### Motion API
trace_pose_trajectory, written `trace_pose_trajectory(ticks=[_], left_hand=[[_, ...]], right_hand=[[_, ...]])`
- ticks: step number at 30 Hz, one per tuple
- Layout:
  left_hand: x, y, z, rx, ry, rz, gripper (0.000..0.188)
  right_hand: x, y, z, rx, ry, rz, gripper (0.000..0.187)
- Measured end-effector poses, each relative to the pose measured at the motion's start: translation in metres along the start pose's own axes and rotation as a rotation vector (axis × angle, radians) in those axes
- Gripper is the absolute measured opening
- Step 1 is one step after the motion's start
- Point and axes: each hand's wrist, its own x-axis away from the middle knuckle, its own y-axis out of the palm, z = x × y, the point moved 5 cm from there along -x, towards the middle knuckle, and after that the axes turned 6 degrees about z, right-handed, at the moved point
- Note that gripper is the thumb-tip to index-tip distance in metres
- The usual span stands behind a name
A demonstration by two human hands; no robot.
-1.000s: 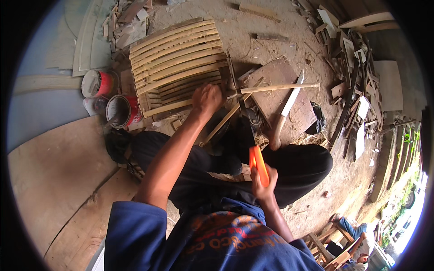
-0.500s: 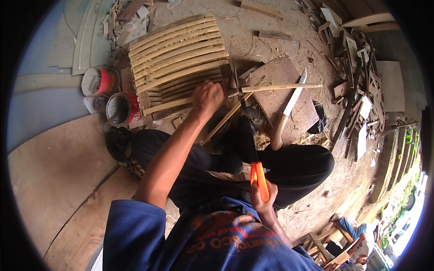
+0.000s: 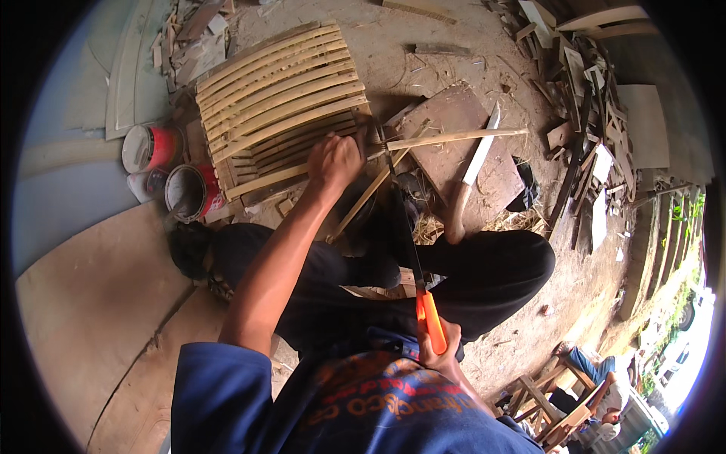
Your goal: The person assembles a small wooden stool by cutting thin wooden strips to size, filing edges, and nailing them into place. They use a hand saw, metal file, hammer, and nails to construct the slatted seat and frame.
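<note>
A crate-like wooden frame (image 3: 209,136) topped with several pale bamboo slats lies ahead, left of centre. My left hand (image 3: 335,160) is closed in a fist at its near right corner, gripping a long pale strip (image 3: 461,136) that runs along the near edge and sticks out well to the right. My right hand (image 3: 440,344), low and close to my body, is wrapped round the orange handle of a handsaw (image 3: 404,234). The saw's dark blade points away from me, its far end meeting the strip just right of the frame; the exact contact is too small to tell.
Right of the saw, a large knife (image 3: 473,170) with a wooden handle rests on a brown board (image 3: 442,117). Two red buckets (image 3: 198,194) stand left of the frame. Scrap wood (image 3: 586,144) is heaped along the right. Another person (image 3: 601,382) is at the lower right.
The saw blade has swung left, closer to the frame's corner, and its handle is a little nearer my body. My left hand keeps its hold. The whole view has shifted slightly.
</note>
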Motion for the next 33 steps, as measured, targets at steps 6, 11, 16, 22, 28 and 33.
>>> trace_pose_trajectory(ticks=[6,11,16,22,28,33], left_hand=[[-0.011,0.006,0.001,0.049,-0.111,-0.286,0.053],[-0.01,0.009,0.001,0.075,-0.17,-0.277,0.049],[0.003,0.014,-0.008,-0.004,0.009,-0.028,0.029],[-0.013,0.0,0.003,0.062,-0.127,-0.248,0.038],[-0.002,0.013,-0.008,0.072,-0.126,-0.257,0.05],[-0.003,0.011,-0.003,0.0,-0.084,-0.234,0.055]], right_hand=[[-0.1,0.032,-0.024,-0.201,0.056,0.014,0.027],[-0.099,0.042,-0.026,-0.253,0.036,0.039,0.022],[-0.012,0.005,-0.002,-0.124,0.047,-0.015,0.017],[-0.094,0.029,-0.03,-0.153,0.102,-0.002,0.026],[-0.077,0.031,-0.011,-0.204,0.03,-0.015,0.027],[-0.084,0.025,0.011,-0.422,0.144,-0.008,0.026]])
